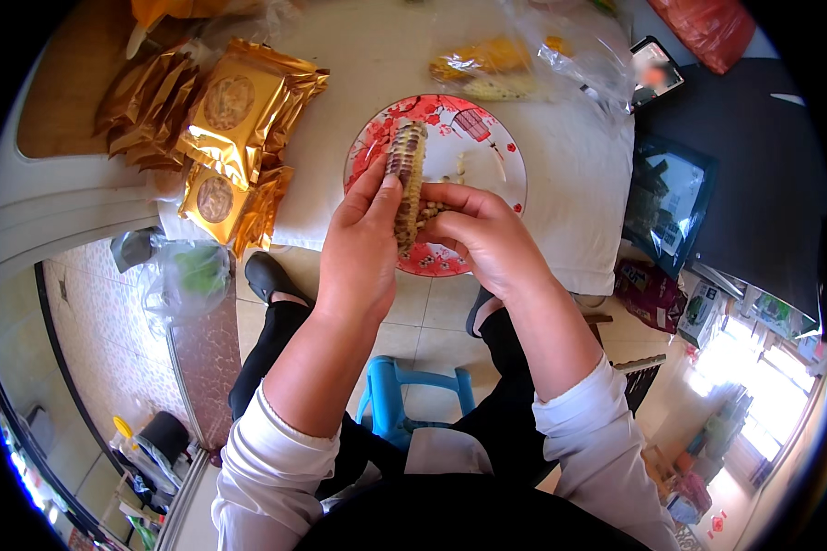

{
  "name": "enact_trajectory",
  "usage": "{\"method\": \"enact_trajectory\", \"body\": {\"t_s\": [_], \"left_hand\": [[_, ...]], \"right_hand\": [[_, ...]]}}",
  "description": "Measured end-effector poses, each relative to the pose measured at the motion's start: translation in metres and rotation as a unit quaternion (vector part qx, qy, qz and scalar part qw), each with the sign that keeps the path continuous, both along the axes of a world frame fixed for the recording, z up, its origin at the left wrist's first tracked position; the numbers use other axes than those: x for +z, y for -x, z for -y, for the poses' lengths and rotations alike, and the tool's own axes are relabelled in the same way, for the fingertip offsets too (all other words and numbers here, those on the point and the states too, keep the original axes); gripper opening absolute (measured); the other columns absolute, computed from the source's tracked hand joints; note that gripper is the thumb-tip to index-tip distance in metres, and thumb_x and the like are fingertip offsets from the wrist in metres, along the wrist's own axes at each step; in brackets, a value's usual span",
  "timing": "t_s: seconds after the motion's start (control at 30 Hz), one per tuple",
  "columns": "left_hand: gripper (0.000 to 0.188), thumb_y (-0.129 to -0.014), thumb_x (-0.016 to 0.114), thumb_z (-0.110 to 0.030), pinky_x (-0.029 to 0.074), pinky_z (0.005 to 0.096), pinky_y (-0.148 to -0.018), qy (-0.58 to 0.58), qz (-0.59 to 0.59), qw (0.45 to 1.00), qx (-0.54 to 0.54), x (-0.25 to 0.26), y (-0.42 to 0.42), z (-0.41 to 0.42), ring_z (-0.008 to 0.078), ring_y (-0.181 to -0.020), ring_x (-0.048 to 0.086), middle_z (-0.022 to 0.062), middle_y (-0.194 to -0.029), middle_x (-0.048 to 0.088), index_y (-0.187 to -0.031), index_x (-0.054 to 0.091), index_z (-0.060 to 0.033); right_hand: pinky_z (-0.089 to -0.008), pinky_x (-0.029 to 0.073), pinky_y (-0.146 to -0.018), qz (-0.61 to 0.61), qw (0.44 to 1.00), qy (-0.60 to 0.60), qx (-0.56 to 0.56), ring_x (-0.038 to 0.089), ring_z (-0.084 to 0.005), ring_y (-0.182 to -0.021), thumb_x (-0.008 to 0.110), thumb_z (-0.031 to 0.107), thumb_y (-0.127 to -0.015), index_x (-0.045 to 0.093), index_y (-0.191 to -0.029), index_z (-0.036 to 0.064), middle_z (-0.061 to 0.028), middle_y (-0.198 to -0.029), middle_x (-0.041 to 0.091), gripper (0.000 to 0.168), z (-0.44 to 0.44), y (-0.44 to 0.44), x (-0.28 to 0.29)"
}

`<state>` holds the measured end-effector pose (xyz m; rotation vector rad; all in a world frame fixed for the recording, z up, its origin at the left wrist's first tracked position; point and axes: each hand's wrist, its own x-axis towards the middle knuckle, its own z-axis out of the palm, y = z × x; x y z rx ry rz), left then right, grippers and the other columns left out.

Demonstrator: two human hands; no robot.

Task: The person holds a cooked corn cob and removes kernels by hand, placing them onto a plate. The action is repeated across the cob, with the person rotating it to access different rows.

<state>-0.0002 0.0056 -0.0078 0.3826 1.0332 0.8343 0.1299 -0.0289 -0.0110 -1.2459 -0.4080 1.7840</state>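
My left hand [362, 227] grips a cob of corn [405, 186] with purple and pale yellow kernels, its thumb pressed along the near face. The cob stands tilted over a round plate [503, 138] decorated in red and white. Part of its right side looks stripped of kernels. Against that side rest the fingertips of my right hand [479, 231], with loose kernels [433, 210] between its thumb and curled fingers. A few more kernels [460, 165] lie on the white middle of the plate. Both hands hide the plate's lower centre.
Gold foil packets [227, 103] are piled on the cloth-covered table [310, 186] at left. Beyond the plate, a clear plastic bag [489, 62] holds more corn. A phone [655, 72] stands at the right, near a dark surface [744, 179]. A blue stool [413, 392] is below.
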Motion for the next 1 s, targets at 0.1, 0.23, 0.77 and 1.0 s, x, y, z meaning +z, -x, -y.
{"method": "enact_trajectory", "body": {"t_s": [0.1, 0.23, 0.77, 1.0], "left_hand": [[0.041, -0.094, 0.045, -0.012, 0.041, 0.0239, -0.088, -0.004, 0.000, 1.000, 0.006, -0.001, 0.000, 0.000, 0.0121, -0.102, 0.052, 0.0087, -0.117, 0.053, -0.131, 0.038, 0.0029], [0.037, -0.094, 0.046, -0.013, 0.048, 0.0263, -0.079, -0.007, -0.006, 1.000, 0.017, -0.007, 0.000, 0.001, 0.0138, -0.093, 0.057, 0.0083, -0.109, 0.057, -0.127, 0.042, 0.0021], [0.042, -0.094, 0.045, -0.013, 0.041, 0.0241, -0.087, -0.011, -0.003, 1.000, -0.008, -0.004, 0.000, 0.003, 0.0113, -0.101, 0.052, 0.0079, -0.116, 0.053, -0.133, 0.037, 0.0024], [0.038, -0.094, 0.045, -0.013, 0.046, 0.0272, -0.083, 0.015, 0.014, 0.999, 0.025, 0.002, 0.000, -0.001, 0.0148, -0.099, 0.055, 0.0093, -0.112, 0.056, -0.129, 0.040, 0.0028]], "right_hand": [[-0.0278, 0.047, -0.085, 0.030, 0.999, -0.010, 0.017, 0.061, -0.0180, -0.094, 0.053, -0.002, -0.080, 0.049, -0.118, -0.009, -0.0136, -0.104, 0.061, 0.039, 0.000, 0.003, 0.001], [-0.0262, 0.046, -0.086, 0.110, 0.992, -0.016, 0.057, 0.060, -0.0165, -0.094, 0.055, -0.002, -0.079, 0.049, -0.119, -0.008, -0.0125, -0.105, 0.061, 0.041, 0.000, 0.004, 0.003], [-0.0249, 0.047, -0.083, 0.136, 0.988, -0.029, 0.068, 0.061, -0.0148, -0.089, 0.056, -0.002, -0.078, 0.051, -0.117, -0.007, -0.0104, -0.101, 0.062, 0.039, 0.001, 0.001, 0.003], [-0.0251, 0.047, -0.083, 0.017, 1.000, -0.017, 0.009, 0.061, -0.0145, -0.091, 0.055, -0.002, -0.079, 0.050, -0.119, -0.007, -0.0110, -0.102, 0.062, 0.040, 0.000, 0.000, -0.001]]}}
